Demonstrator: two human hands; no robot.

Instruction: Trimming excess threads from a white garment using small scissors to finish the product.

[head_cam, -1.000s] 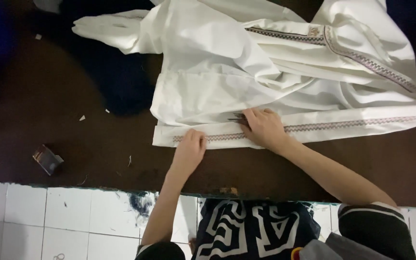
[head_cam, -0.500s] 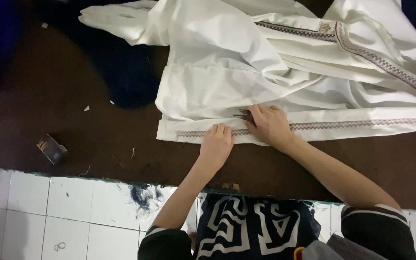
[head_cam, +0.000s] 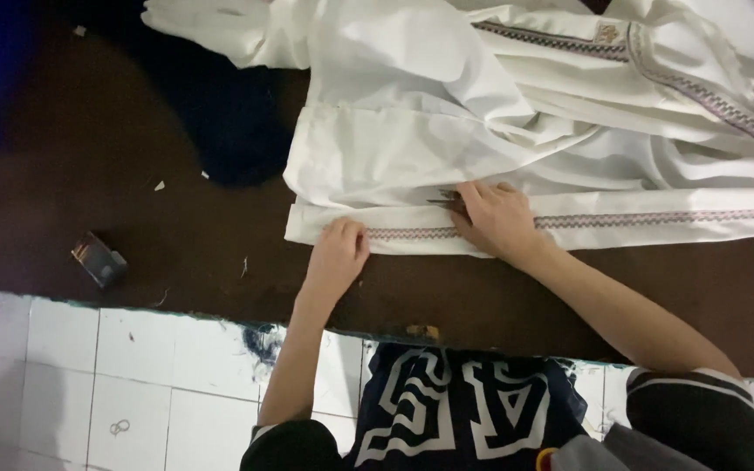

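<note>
Right hand (head_cam: 497, 220) fingers curled down over a small dark metal tool (head_cam: 443, 198), looks like snips, tip pokes out leftward past the fingertips; hand pressed on the folded hem of the white garment (head_cam: 412, 139); left hand (head_cam: 338, 253) fingers bent, knuckles up, fingertips pinning the hem edge flat, nothing gripped; both hands sit on the embroidered trim band (head_cam: 656, 218), a dark zigzag strip running along the hem to the right; left hand just left of right, apart, a short bare stretch of trim between them; garment bunched and spread over the upper middle and right of the dark brown table (head_cam: 115, 174); dark blue cloth (head_cam: 237, 131) under the garment's left edge; small dark box-like object (head_cam: 98, 259) lying near the table's front left edge; white tiled floor (head_cam: 89, 375) below; forearms bare, dark sleeves at the bottom.
</note>
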